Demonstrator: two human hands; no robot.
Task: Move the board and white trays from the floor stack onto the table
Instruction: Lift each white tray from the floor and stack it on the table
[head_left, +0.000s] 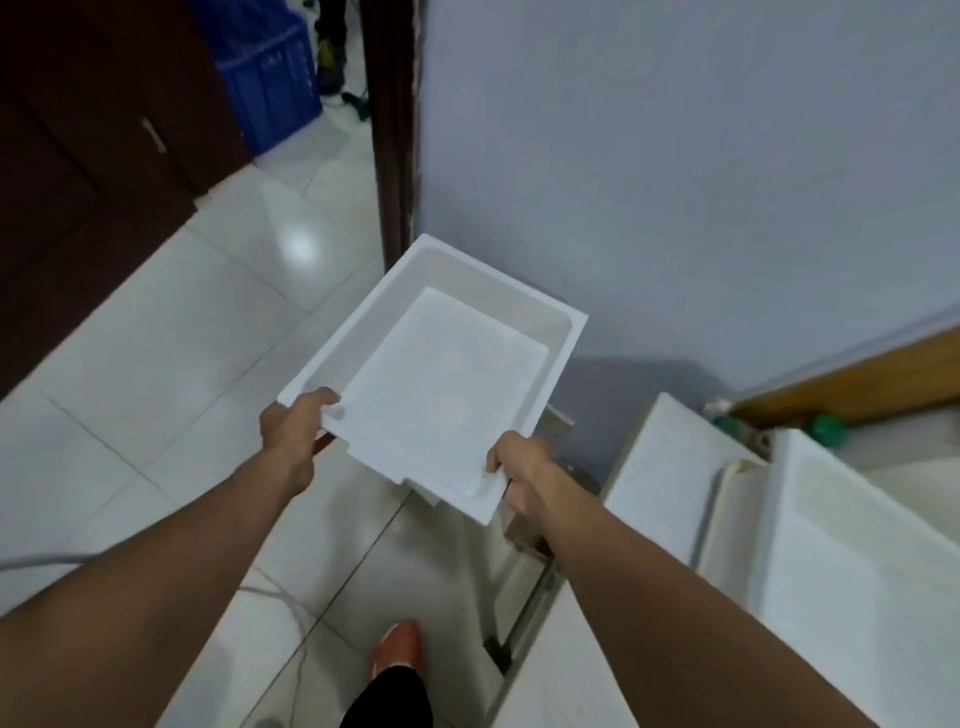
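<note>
White foam tray (441, 364) hangs in the air between both hands, above the tiled floor (171, 338). Left hand (291, 431) clasps its near left corner; right hand (524, 467) clamps the near right corner. Both arms reach forward, nearly straight. Keeping it level and swinging it rightward toward the bench (670, 467) seems wise.

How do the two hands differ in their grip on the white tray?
The left hand clasps the tray at its near left corner, thumb over the rim. The right hand holds the near right corner, lower in the picture and closer to the camera, fingers curled beneath. Both grip the near edge, holding the tray off the floor.
</note>
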